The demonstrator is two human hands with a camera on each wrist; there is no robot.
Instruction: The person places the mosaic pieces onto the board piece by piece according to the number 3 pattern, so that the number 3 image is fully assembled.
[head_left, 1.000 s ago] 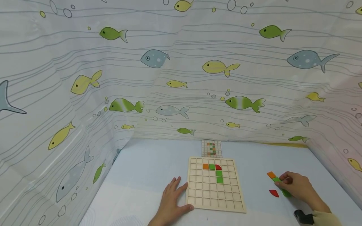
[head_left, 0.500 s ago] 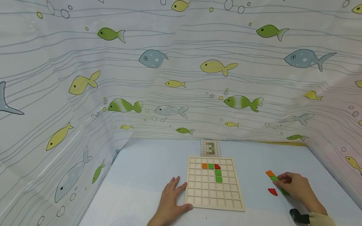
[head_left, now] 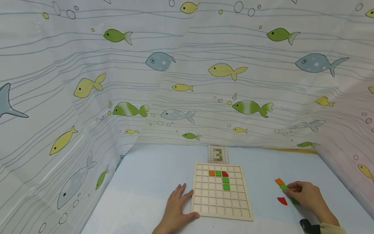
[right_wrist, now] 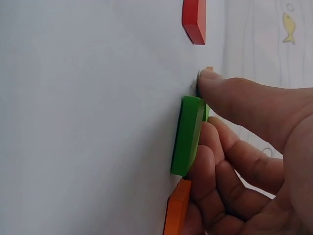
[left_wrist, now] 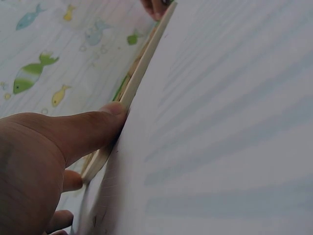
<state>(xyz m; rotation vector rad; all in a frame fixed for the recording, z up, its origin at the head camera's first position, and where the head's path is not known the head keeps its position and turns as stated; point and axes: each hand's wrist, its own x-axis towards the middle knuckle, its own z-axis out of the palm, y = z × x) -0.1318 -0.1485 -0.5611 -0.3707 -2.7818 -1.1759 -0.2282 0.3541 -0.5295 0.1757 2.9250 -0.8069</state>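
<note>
Fingers spread, my left hand (head_left: 176, 208) touches the near left corner of a light wooden grid board (head_left: 208, 201), fingers along its left side and thumb (left_wrist: 88, 128) on its front edge. An orange tile (head_left: 212, 173), green tiles (head_left: 226, 187) and a red quarter-round tile (head_left: 224, 174) sit in its cells. To the board's right, my right hand (head_left: 306, 193) pinches a green tile (head_left: 284, 187), partly hidden by fingers. Beside it lie an orange tile (head_left: 279, 181), a red tile (head_left: 282, 201) and another green tile (right_wrist: 186, 137). One more orange tile (right_wrist: 177, 210) shows under the fingers in the right wrist view.
Behind the board lies a small card (head_left: 218, 155) with a coloured grid pattern. The white tabletop (head_left: 152, 169) is bounded at the back and sides by fish-print sheeting (head_left: 181, 100). A black device (head_left: 309, 226) is at my right wrist.
The view shifts slightly with the head. Both hands stay in nearly the same places, and the tiles on the board are unchanged.
</note>
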